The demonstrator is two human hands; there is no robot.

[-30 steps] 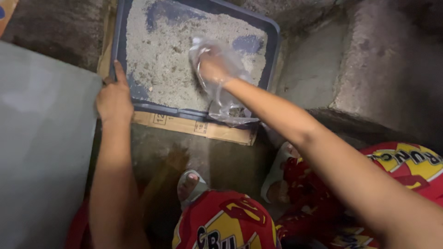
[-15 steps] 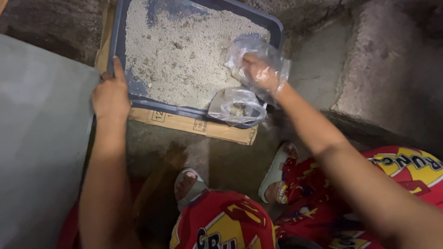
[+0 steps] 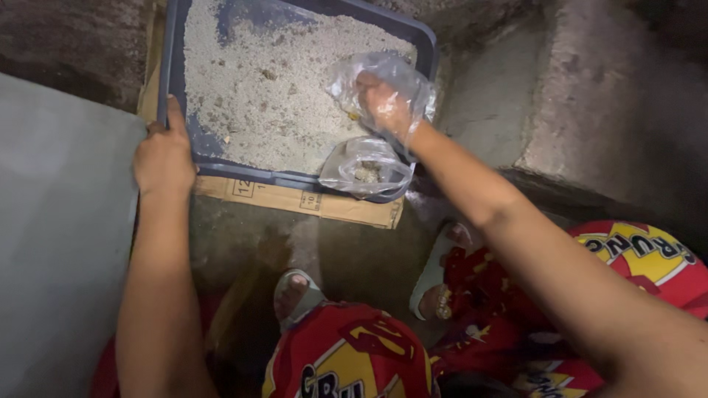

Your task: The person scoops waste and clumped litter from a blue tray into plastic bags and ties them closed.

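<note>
Both grips are closed on something: the left hand [image 3: 164,156] clamps the near-left rim of the big dark-blue plastic tray [image 3: 171,51], thumb over the edge, and the right hand [image 3: 383,107], wrapped in a thin clear plastic bag [image 3: 402,77] like a glove, is curled fingers-down at the tray's right side, apparently pinching something yellowish, though the film hides just what.

Going by size from that tray: its floor is spread with pale grey gritty granules [image 3: 273,96], thinner at the top-left corner where bare blue shows. Beneath its near edge lies a flat strip of brown cardboard [image 3: 295,197] on the damp concrete floor [image 3: 354,258]. Left of the tray stands a smooth grey slab [image 3: 59,243]; right of it rises a rough concrete step [image 3: 590,110]. A second clear plastic bag [image 3: 366,168], mouth open, with a few clumps inside, sits on the tray's near-right corner, just below the gloved hand. Sandalled feet and red printed clothing are nearer the camera than the tray.

To do this well, I'd judge: keep the left grip firm so the tray stays put, pinch only the clump, and carry it low to the open bag.
</note>
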